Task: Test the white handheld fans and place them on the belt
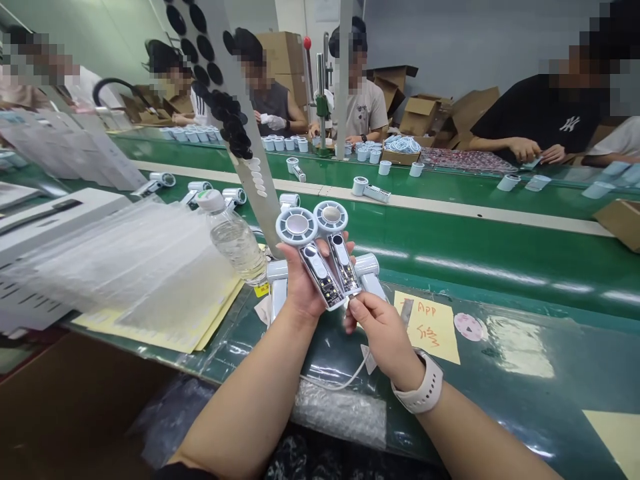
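Two light-blue handheld fans are side by side in my left hand, whose fingers wrap round their handles. On the left fan and the right fan, dark circuit boards with small lit spots show in the handles, and each round head has a silver disc. My right hand is closed in a pinch at the bottom end of the right fan, on a small white plug mostly hidden by the fingers. A white cable loops on the table below that hand. Another fan lies behind the hands.
A water bottle and plastic sleeves are on the left, beside a slanted post with black discs. Across the green conveyor, co-workers handle parts. Yellow notes lie on the right.
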A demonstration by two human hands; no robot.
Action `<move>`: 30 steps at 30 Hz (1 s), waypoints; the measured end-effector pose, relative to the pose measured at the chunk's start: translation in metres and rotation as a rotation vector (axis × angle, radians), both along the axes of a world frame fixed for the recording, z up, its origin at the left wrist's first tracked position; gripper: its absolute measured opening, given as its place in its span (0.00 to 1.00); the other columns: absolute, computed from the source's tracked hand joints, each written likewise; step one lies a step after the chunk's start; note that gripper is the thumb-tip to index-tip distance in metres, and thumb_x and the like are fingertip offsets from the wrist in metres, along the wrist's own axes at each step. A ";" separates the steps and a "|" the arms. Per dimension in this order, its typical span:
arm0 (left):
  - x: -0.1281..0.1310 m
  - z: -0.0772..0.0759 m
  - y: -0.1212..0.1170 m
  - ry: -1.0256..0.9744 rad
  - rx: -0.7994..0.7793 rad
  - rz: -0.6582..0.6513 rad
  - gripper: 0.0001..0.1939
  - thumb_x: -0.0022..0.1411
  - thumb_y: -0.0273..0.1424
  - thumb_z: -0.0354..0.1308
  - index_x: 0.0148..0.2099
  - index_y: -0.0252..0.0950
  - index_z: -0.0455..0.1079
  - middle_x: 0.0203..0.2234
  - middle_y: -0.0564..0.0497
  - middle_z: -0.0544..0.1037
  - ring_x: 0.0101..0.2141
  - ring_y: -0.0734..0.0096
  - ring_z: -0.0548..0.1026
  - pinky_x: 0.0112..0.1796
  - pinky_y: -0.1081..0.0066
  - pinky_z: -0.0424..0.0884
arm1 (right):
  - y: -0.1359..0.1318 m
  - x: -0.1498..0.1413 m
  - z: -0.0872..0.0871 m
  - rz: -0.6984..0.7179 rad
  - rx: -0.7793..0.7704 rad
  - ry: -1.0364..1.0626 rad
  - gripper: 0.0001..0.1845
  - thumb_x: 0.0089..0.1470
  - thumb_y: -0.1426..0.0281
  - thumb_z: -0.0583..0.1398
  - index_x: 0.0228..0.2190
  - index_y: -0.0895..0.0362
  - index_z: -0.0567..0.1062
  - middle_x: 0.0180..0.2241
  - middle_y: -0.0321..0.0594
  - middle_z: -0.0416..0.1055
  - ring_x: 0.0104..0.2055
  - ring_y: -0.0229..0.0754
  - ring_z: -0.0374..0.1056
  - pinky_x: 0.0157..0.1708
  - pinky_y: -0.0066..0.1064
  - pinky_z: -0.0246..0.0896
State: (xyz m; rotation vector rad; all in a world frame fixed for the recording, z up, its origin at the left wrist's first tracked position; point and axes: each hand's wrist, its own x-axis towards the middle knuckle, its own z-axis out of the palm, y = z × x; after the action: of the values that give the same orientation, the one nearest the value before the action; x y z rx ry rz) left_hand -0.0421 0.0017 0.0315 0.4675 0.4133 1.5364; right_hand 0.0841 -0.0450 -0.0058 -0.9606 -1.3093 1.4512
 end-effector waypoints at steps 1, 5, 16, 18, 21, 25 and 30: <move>0.000 0.000 0.000 0.002 0.001 0.004 0.33 0.48 0.64 0.59 0.23 0.35 0.68 0.40 0.44 0.80 0.48 0.52 0.78 0.42 0.61 0.78 | 0.001 0.001 0.001 0.032 -0.028 0.024 0.23 0.54 0.48 0.61 0.24 0.54 0.70 0.16 0.31 0.64 0.21 0.40 0.65 0.26 0.33 0.63; -0.002 -0.003 0.001 0.029 0.024 0.002 0.33 0.45 0.63 0.62 0.24 0.35 0.67 0.41 0.44 0.80 0.48 0.51 0.78 0.42 0.62 0.78 | 0.004 0.008 0.007 0.108 -0.101 0.074 0.24 0.52 0.47 0.63 0.24 0.55 0.71 0.11 0.26 0.59 0.17 0.38 0.65 0.22 0.31 0.61; 0.000 -0.006 0.001 0.110 0.056 0.048 0.32 0.44 0.62 0.63 0.25 0.35 0.69 0.39 0.45 0.80 0.44 0.56 0.79 0.42 0.64 0.77 | 0.001 0.001 0.002 0.089 -0.211 0.184 0.25 0.51 0.46 0.63 0.25 0.56 0.70 0.09 0.23 0.56 0.14 0.38 0.66 0.19 0.27 0.58; 0.000 -0.007 0.002 0.083 0.086 0.020 0.32 0.43 0.62 0.64 0.25 0.35 0.70 0.38 0.46 0.80 0.41 0.59 0.80 0.43 0.63 0.77 | 0.002 0.004 0.005 0.137 -0.192 0.177 0.24 0.51 0.47 0.64 0.25 0.56 0.70 0.09 0.24 0.57 0.14 0.38 0.66 0.20 0.27 0.59; -0.001 -0.008 0.003 0.059 0.108 -0.024 0.33 0.42 0.63 0.64 0.25 0.35 0.69 0.36 0.47 0.80 0.41 0.58 0.80 0.44 0.62 0.77 | 0.006 0.010 0.010 0.143 -0.155 0.140 0.23 0.51 0.49 0.65 0.24 0.57 0.71 0.09 0.25 0.59 0.16 0.38 0.68 0.22 0.27 0.60; -0.002 -0.010 0.004 0.075 0.094 -0.029 0.33 0.41 0.63 0.64 0.26 0.35 0.69 0.37 0.47 0.80 0.45 0.55 0.79 0.46 0.59 0.76 | 0.005 0.011 0.012 0.095 -0.153 0.131 0.24 0.50 0.48 0.65 0.24 0.57 0.72 0.09 0.25 0.58 0.16 0.39 0.68 0.23 0.28 0.61; 0.000 -0.013 0.003 0.152 0.128 0.019 0.33 0.40 0.63 0.64 0.25 0.35 0.71 0.39 0.48 0.79 0.42 0.59 0.79 0.42 0.64 0.76 | -0.001 -0.001 0.005 -0.027 -0.222 0.175 0.28 0.47 0.43 0.64 0.23 0.55 0.69 0.09 0.24 0.55 0.15 0.39 0.66 0.21 0.28 0.58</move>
State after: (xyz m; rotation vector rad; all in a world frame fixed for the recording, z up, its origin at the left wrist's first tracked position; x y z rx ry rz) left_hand -0.0420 0.0049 0.0181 0.6845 0.4395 1.5569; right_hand 0.0835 -0.0460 -0.0008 -0.9652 -1.0210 1.6449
